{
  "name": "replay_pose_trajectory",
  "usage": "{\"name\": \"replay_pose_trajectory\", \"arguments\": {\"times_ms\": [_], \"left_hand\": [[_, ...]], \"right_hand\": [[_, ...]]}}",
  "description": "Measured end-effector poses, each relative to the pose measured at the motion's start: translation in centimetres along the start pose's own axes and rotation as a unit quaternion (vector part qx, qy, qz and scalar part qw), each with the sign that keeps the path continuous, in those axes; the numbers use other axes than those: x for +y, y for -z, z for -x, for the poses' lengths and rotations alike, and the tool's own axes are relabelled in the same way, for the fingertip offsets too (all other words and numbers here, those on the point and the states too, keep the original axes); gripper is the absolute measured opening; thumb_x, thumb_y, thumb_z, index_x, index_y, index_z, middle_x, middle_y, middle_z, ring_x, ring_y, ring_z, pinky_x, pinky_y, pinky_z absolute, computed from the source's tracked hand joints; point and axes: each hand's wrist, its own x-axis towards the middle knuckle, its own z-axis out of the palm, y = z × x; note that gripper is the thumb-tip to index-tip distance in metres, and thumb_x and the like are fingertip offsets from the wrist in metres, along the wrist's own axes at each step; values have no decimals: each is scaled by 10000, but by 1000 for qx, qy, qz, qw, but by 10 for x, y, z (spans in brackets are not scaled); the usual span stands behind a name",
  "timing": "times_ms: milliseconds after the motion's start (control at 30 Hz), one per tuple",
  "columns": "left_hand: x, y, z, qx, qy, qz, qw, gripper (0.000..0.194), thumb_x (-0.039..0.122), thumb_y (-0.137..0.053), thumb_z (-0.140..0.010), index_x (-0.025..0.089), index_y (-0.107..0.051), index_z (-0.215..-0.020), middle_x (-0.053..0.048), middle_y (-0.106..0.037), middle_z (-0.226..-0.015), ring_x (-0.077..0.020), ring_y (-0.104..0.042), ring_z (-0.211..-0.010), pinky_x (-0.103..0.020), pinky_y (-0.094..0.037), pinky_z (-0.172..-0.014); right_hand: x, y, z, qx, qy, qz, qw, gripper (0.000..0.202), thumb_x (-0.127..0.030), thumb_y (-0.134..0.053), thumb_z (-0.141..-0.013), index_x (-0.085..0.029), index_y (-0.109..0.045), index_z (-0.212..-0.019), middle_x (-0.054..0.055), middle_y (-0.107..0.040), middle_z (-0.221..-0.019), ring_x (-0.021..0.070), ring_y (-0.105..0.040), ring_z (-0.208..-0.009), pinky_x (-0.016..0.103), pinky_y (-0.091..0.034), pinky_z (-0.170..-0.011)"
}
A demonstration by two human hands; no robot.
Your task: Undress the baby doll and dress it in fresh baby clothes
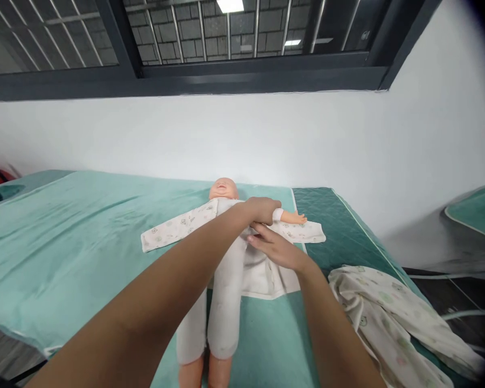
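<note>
A baby doll (226, 302) with a white cloth body lies on its back on the bed, its head near the wall. My left hand (263, 209) reaches across its chest and is closed around the doll's arm (293, 217) on the right side. Under that arm lies the flat sleeve of a white printed baby shirt (303, 232), spread beneath the doll. The shirt's other sleeve (178, 229) stretches out to the left, with no doll hand showing at its cuff. My right hand (277, 247) rests just below my left, fingers stretched out along the doll's side and the shirt.
A crumpled printed baby garment (388, 318) lies at the bed's right edge. The bed has a light green sheet (84, 231) and a darker green quilted part (317, 207). A white wall (186, 140) and a dark-framed barred window (242, 73) stand behind.
</note>
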Motion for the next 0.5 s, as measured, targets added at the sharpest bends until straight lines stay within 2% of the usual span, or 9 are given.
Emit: {"name": "replay_pose_trajectory", "arguments": {"times_ms": [67,100,167,200,267,333,367,433,500], "left_hand": [[-5,3,6,18,1,12,1000,383,184,-643,-649,272,-582,-1017,-38,-687,-778,-251,-643,-648,-352,-443,-652],[-6,5,9,25,2,19,1000,385,198,-644,-654,271,-572,-1025,-36,-688,-786,-244,-640,-647,-342,-436,-643],[-8,7,15,36,-3,25,999,368,244,-651,-669,269,-556,-1023,-32,-692,-817,-236,-642,-672,-325,-426,-634],[-8,8,17,38,-9,22,999,354,271,-646,-685,269,-548,-1025,-28,-693,-837,-232,-645,-688,-318,-424,-631],[-8,9,20,38,-20,5,999,329,297,-614,-718,270,-535,-1037,-19,-694,-867,-222,-648,-707,-308,-422,-622],[-8,8,21,35,-21,-18,999,332,275,-587,-731,270,-527,-1057,-14,-694,-885,-211,-650,-711,-300,-422,-618],[-8,7,21,33,-19,-27,999,342,260,-583,-730,270,-526,-1067,-15,-696,-895,-209,-652,-718,-298,-424,-621],[-8,5,22,34,-17,-39,999,357,240,-582,-728,269,-528,-1079,-18,-699,-909,-210,-656,-735,-299,-430,-636],[-8,2,23,35,-18,-50,998,366,230,-583,-728,270,-533,-1088,-20,-705,-935,-216,-662,-768,-304,-440,-664]], "right_hand": [[2,16,5,-22,-16,-15,1000,499,-532,-535,-923,-329,-551,-1378,10,-556,-1432,257,-478,-1351,431,-387,-1122],[5,22,6,-12,-32,-8,999,464,-539,-525,-923,-309,-602,-1318,22,-597,-1381,260,-518,-1308,422,-417,-1088],[15,30,5,61,-97,57,992,421,-553,-494,-925,-241,-684,-1134,61,-688,-1202,267,-613,-1149,413,-462,-999],[21,32,3,114,-147,113,976,422,-559,-496,-915,-211,-689,-1055,81,-706,-1119,273,-635,-1077,416,-469,-957],[34,30,-2,205,-255,231,916,436,-573,-562,-859,-173,-663,-999,131,-693,-1084,302,-634,-1024,435,-461,-902],[45,26,-5,241,-317,283,872,472,-570,-662,-771,-158,-648,-1000,177,-665,-1129,343,-615,-1046,460,-443,-885],[49,25,-6,243,-327,278,870,464,-558,-697,-733,-159,-652,-966,182,-669,-1108,357,-614,-1041,465,-438,-878],[55,26,-6,245,-320,239,883,376,-507,-730,-690,-174,-661,-849,154,-698,-978,357,-629,-994,457,-433,-864],[60,33,-3,258,-299,199,897,276,-447,-701,-704,-188,-663,-790,125,-708,-886,336,-644,-956,425,-440,-844]]}}
